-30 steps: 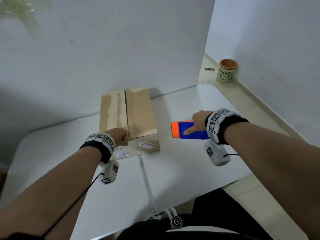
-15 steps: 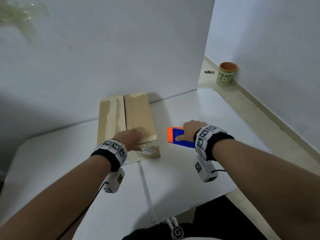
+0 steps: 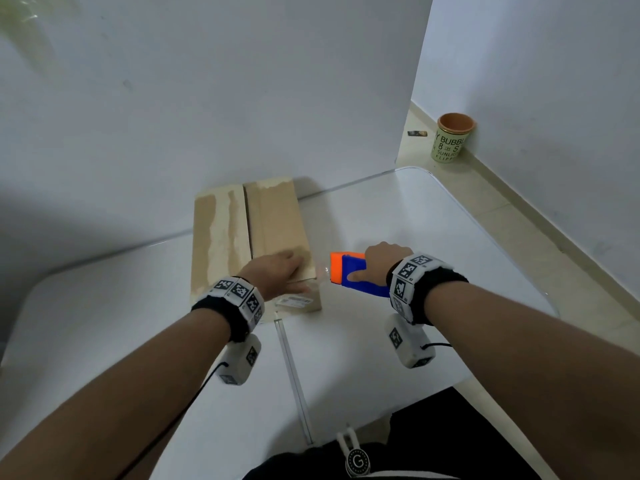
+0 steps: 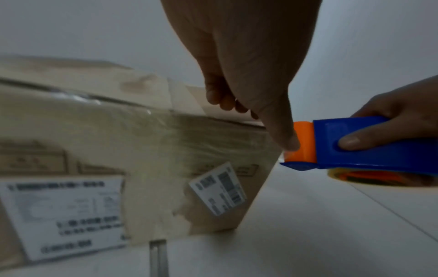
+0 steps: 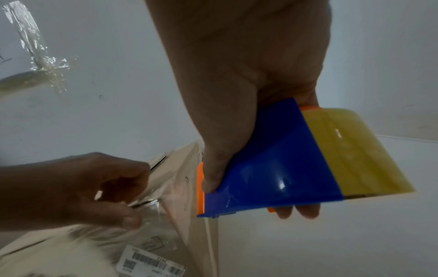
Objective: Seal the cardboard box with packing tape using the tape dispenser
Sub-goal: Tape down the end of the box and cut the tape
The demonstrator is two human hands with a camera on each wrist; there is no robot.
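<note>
A brown cardboard box (image 3: pixel 273 220) with closed top flaps lies on the white table (image 3: pixel 398 220) against the back wall. My left hand (image 3: pixel 277 271) rests on its near right corner. In the right wrist view its curled fingers and thumb (image 5: pixel 128 223) pinch a strip of clear tape (image 5: pixel 151 204) at that corner. My right hand (image 3: pixel 381 261) grips the blue and orange tape dispenser (image 3: pixel 349 271) just right of the corner. The dispenser's (image 4: pixel 367 142) orange front nearly touches my left thumb (image 4: pixel 284 138). Its yellowish tape roll (image 5: pixel 355 153) shows under the blue shell (image 5: pixel 272 168).
White labels (image 4: pixel 220 189) are stuck on the box's near side. A metal seam (image 3: pixel 294 375) runs down the table toward me. A green cup (image 3: pixel 450 140) stands on the floor at the far right. Crumpled clear tape (image 5: pixel 40 61) clings to the wall.
My left hand slid from the box's near left edge to its near right corner. My right hand brought the dispenser leftward up to that corner.
</note>
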